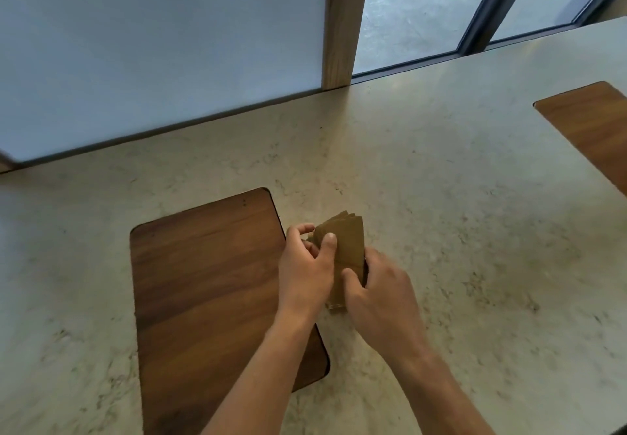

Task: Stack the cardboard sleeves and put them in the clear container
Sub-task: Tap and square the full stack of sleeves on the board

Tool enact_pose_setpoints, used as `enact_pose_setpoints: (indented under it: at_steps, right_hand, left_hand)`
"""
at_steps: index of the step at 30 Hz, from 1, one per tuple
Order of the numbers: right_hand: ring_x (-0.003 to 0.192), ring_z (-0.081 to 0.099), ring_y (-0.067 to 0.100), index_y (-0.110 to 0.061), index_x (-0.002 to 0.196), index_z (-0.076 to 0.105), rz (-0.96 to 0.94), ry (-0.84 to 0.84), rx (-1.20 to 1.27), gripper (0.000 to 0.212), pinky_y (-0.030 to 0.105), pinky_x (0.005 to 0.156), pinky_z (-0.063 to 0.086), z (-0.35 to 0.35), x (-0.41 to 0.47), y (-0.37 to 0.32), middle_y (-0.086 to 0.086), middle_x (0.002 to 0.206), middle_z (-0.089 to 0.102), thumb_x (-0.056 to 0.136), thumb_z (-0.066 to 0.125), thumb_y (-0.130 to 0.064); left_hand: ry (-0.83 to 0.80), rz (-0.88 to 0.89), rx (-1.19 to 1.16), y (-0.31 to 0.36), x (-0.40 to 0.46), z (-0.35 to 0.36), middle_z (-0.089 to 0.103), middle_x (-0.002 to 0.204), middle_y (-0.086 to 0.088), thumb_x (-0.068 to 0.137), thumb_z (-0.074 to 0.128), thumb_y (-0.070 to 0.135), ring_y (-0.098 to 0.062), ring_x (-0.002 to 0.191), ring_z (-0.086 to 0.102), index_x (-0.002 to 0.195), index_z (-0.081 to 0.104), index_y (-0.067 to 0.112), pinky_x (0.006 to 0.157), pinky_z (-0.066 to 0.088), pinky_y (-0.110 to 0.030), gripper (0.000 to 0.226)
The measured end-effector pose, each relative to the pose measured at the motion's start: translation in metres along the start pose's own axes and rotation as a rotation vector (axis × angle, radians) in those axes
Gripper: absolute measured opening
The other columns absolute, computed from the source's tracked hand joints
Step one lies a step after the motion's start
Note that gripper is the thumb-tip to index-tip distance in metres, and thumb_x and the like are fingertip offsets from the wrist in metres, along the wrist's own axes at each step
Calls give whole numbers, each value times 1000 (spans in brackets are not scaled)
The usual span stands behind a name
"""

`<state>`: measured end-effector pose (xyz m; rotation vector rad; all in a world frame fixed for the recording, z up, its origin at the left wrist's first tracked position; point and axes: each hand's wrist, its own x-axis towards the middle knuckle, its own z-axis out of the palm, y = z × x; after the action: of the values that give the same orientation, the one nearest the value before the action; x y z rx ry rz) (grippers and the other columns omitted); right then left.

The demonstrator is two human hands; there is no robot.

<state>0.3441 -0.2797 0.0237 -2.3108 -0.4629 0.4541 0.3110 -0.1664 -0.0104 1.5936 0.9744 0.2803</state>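
Note:
A stack of brown cardboard sleeves (347, 248) stands on edge on the pale stone counter (441, 197), just right of a wooden inlay. Its top edges fan slightly apart. My left hand (305, 271) grips the stack's left side, thumb pressed on the front face. On the lower right side my right hand (383, 302) holds the stack, fingers wrapped around its edge. The lower part of the stack is hidden behind both hands. No clear container is in view.
A dark wooden inlay (210, 299) lies flush in the counter under my left forearm. A second wooden inlay (590, 125) sits at the far right edge. A frosted panel (152, 44) and a wooden post (342, 24) border the counter's far side.

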Motion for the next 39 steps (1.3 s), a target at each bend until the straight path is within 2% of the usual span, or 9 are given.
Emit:
enact_pose_setpoints:
  at_steps: [8, 13, 17, 21, 23, 28, 32, 35, 39]
  right_hand:
    - [103, 42, 13, -29, 152, 47, 78, -7, -161, 67, 41, 104, 47, -3, 5, 8, -8, 105, 36, 93, 50, -61]
    - [134, 47, 21, -28, 157, 39, 406, 118, 360, 100, 46, 105, 46, -10, -6, 28, 2, 147, 43, 76, 37, -88]
    - [118, 64, 28, -28, 138, 55, 816, 42, 894, 91, 56, 106, 50, 11, -31, 36, 11, 126, 65, 72, 57, -90]
    - [97, 73, 20, -52, 72, 79, 788, 34, 961, 45, 46, 92, 57, 30, -33, 23, -5, 82, 82, 56, 64, -91]
    - [86, 71, 20, -36, 80, 84, 795, 42, 971, 64, 48, 83, 59, 32, -27, 15, 5, 82, 81, 52, 65, -91]
    - [99, 73, 32, -5, 112, 72, 889, 96, 1016, 101, 46, 82, 59, 37, -16, 4, 13, 105, 77, 45, 73, -81]
    - [87, 77, 29, -6, 102, 76, 878, 153, 1078, 57, 42, 78, 61, 39, -10, 6, 10, 91, 81, 71, 84, -53]
    - [64, 79, 18, -8, 93, 79, 829, 154, 1155, 29, 28, 51, 58, 39, -8, 14, 5, 78, 82, 80, 85, -33]
    - [82, 81, 27, -5, 95, 81, 755, 135, 1174, 24, 43, 79, 64, 45, -12, 14, 11, 91, 83, 81, 86, -24]
  left_hand:
    - [82, 13, 46, 0, -2, 2, 59, 84, 4, 101, 64, 43, -6, 71, 60, 127, 50, 26, 52, 46, -10, 33]
    - [205, -3, -10, 10, 10, -13, 64, 98, -2, 93, 51, 67, -12, 84, 63, 126, 51, 21, 67, 48, -30, 56]
    - [-130, -110, 20, 39, 53, -22, 60, 142, -6, 82, 36, 86, -18, 124, 56, 145, 51, 18, 100, 43, -43, 94]
    - [-607, -147, 413, 67, 77, -9, 47, 162, -3, 64, 30, 108, -26, 143, 45, 159, 42, 28, 121, 26, -64, 125]
    - [-722, -170, 596, 75, 80, 4, 35, 170, 0, 56, 34, 111, -31, 154, 32, 162, 37, 32, 123, 23, -61, 132]
    - [-750, -84, 828, 69, 78, 22, 46, 163, -11, 70, 30, 105, -35, 145, 44, 152, 53, 16, 115, 30, -49, 123]
    - [-699, -36, 791, 54, 73, 22, 59, 77, -3, 81, 33, 98, -22, 76, 57, 77, 60, 18, 67, 36, -35, 84]
    - [-660, -74, 741, 43, 71, 17, 70, 108, -17, 79, 38, 98, -28, 99, 66, 106, 70, 9, 73, 39, -37, 98]
    - [-574, -118, 585, 28, 65, 5, 68, 109, -9, 77, 55, 91, -22, 97, 65, 123, 63, 5, 72, 44, -36, 98]
